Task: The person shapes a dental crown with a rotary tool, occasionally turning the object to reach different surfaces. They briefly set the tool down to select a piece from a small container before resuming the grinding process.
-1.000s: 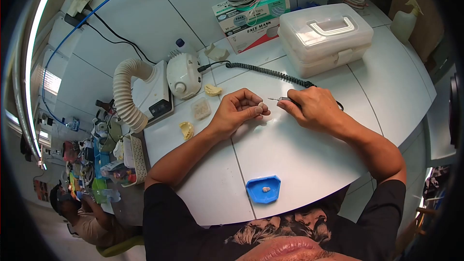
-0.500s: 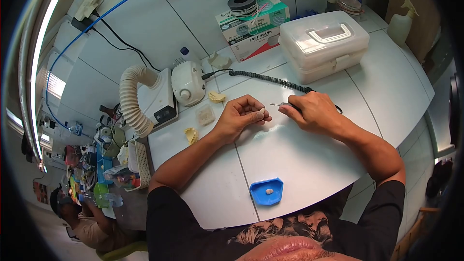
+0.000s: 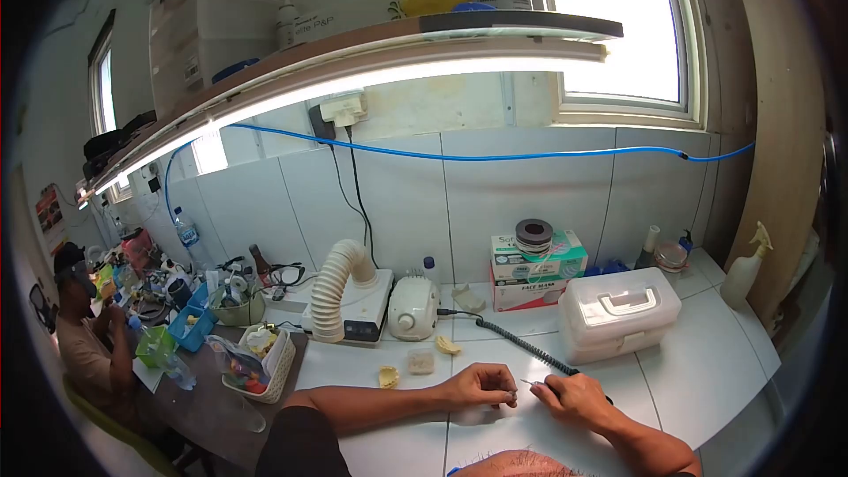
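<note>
Near the middle of the white tiled table, my left hand is closed in a pinch on a small whitish piece, mostly hidden by the fingertips now. My right hand grips a slim rotary handpiece, its thin tip pointing left at the pinched piece with a small gap between them. A black coiled cord runs from behind my right hand to the white motor unit. Beyond my left forearm lie two yellowish dental casts, one left and another right, around a small clear box.
A white suction unit with a ribbed hose stands back left. Mask boxes and a white carry case stand at the back right, beside a spray bottle. A lit shelf hangs above. A co-worker sits far left.
My view has tilted up, bringing the shelf and window into sight and nearly losing the blue tray at the bottom. Both hands keep their grips, tip and piece still close together.
</note>
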`<act>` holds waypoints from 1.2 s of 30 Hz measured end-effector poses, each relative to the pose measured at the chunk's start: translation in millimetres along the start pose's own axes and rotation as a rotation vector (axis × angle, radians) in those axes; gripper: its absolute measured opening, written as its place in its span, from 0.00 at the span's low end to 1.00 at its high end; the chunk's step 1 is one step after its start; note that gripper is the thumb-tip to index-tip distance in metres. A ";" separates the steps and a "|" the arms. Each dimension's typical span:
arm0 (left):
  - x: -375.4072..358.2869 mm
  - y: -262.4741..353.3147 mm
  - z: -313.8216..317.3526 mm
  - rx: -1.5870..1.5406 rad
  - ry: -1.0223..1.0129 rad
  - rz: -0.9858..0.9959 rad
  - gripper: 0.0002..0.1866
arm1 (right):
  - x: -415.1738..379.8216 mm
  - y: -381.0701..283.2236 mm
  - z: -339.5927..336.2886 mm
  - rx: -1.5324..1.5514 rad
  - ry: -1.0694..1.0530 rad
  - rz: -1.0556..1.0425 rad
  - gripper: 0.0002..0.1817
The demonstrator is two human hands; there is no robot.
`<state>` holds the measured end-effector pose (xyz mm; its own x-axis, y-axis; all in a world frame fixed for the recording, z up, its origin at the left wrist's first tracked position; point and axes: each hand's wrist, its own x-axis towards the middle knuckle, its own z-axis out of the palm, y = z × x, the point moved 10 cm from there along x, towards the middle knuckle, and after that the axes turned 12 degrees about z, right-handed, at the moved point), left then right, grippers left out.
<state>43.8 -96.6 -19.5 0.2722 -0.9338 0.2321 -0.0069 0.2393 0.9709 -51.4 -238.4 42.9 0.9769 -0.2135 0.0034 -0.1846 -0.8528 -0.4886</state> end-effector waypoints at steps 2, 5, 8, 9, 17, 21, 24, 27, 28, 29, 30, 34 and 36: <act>0.6 -0.7 3.3 0.022 -0.036 0.055 0.07 | -0.1 1.6 2.2 -0.026 -0.017 0.023 0.30; 8.1 7.5 11.4 -0.116 -0.113 0.271 0.05 | 2.4 8.5 5.4 -0.031 -0.013 0.028 0.30; 7.1 10.5 8.6 -0.091 -0.063 0.198 0.06 | 0.1 5.5 3.5 -0.040 -0.014 0.016 0.30; 6.2 9.4 7.6 -0.090 -0.047 0.176 0.06 | -0.7 3.9 2.4 -0.038 -0.006 0.002 0.30; 3.5 8.1 2.4 -0.021 -0.021 0.161 0.04 | -0.7 2.9 2.0 -0.043 0.010 -0.004 0.29; 3.2 3.3 3.0 -0.045 -0.047 0.147 0.03 | -2.3 1.7 0.9 -0.039 0.013 -0.032 0.29; 3.2 8.4 -3.4 -0.023 -0.051 0.134 0.03 | 5.5 2.4 2.4 -0.070 -0.006 -0.031 0.30; -3.5 9.1 2.1 -0.130 0.046 -0.014 0.07 | 0.6 -0.7 -1.1 -0.017 -0.004 -0.026 0.29; -3.6 8.8 -0.9 -0.124 0.050 -0.015 0.10 | 1.2 -2.8 -1.8 -0.032 0.027 -0.057 0.28; -2.0 7.3 -5.7 -0.111 0.069 -0.016 0.10 | 1.7 -2.8 -0.5 -0.027 0.062 -0.100 0.26; -0.7 4.1 -10.2 -0.156 0.091 0.015 0.10 | 1.7 -4.0 -1.5 0.002 0.087 -0.128 0.25; -0.4 2.7 -24.1 -0.253 0.233 -0.004 0.10 | 2.8 -8.4 -4.1 0.049 0.054 -0.138 0.24; -2.4 -1.9 -25.0 -0.326 0.245 -0.009 0.09 | 1.9 -6.7 -1.3 0.048 0.037 -0.125 0.24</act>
<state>67.2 -88.2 -23.4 0.4921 -0.8548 0.1650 0.2909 0.3401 0.8943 -48.4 -233.7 47.3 0.9871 -0.1257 0.0990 -0.0557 -0.8500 -0.5238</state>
